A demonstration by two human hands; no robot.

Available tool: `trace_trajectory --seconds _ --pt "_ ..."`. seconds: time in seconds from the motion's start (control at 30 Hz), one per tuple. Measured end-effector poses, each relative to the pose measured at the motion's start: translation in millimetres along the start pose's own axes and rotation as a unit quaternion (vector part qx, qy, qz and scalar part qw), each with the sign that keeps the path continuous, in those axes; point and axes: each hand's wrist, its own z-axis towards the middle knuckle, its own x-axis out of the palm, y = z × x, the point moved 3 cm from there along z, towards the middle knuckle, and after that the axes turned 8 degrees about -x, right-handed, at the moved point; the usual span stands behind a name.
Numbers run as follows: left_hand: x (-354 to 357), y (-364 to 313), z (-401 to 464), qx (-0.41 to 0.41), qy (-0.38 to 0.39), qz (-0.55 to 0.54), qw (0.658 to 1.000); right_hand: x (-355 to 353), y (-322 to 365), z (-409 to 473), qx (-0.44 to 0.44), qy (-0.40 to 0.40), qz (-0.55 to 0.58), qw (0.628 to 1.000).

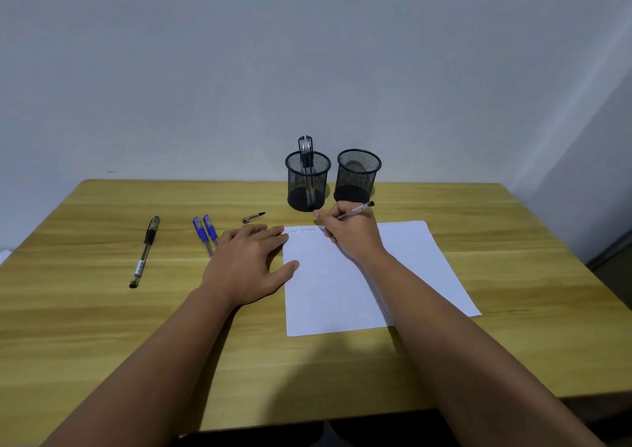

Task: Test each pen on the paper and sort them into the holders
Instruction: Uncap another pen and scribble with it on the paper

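Currently: right hand point(352, 233) pinching pen point(357, 210), tip on paper point(359, 275) near top edge. Left hand point(248, 262) flat, fingers spread, pressing paper's left edge. Left holder point(307, 181) containing pens; right holder point(357, 176) beside it. Black pen point(145, 251), two blue pens point(205, 231), cap point(253, 217) on table point(102, 327).

Two bare forearms entered from the lower edge, one from about 7 o'clock and the other from about 5 o'clock, each narrowing from a broad elbow end to a slimmer wrist. No sleeves, cuffs, watches, bands or rings were worn on either. The left hand point(244, 269) showed four long fingers point(270, 233) and a thumb with short, plain nails. The right hand point(352, 234) showed rounded knuckles along its back. At 6 o'clock, a strip of dark clothing showed between the arms; its kind could not be told.
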Motion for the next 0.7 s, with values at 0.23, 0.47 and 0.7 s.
trace_trajectory --seconds 0.23,0.47,0.7 --pt "0.1 -0.4 -0.1 0.0 0.001 0.0 1.0 -2.6 -3.0 1.0 -0.006 -0.013 -0.009 1.0" --pt "0.2 -0.1 0.2 0.0 0.008 0.005 1.0 -0.8 -2.6 -0.3 -0.003 -0.006 -0.012 1.0" --pt "0.1 0.4 -0.3 -0.001 0.009 0.003 1.0 -1.8 -2.2 -0.7 -0.014 -0.022 -0.034 0.999"
